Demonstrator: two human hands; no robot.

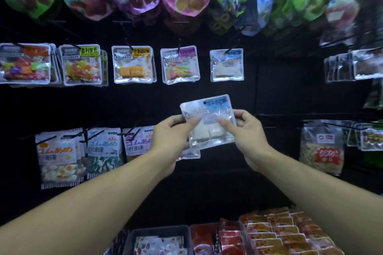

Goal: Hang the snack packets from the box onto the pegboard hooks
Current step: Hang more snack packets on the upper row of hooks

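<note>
Packet in hand: I am holding a clear snack packet [208,121] with a blue label and white pieces inside, just right of the frame's centre, out in front of the black pegboard [290,93].
Left hand: my left hand [173,131] is pinching the packet's left edge, thumb on the front and curled fingers behind, to keep it flat and facing me.
Right hand: my right hand [247,130] is pinching the right edge the same way, so the punched hole near the top stays level and free of my fingers.
Tilt: the packet is leaning slightly, its top edge rising to the right.
Likely target: a matching blue-labelled packet [226,65] is hanging on a hook [232,47] above and a little right of my hands; I judge I am lining the hole up for that hook.
Neighbours: orange [133,65] and multicoloured packets [179,66] are hanging to its left in the same row, each kind on its own hook.
Box: a dark box [132,236] at the bottom centre is holding more packets, low and within reach for the next pick.
</note>
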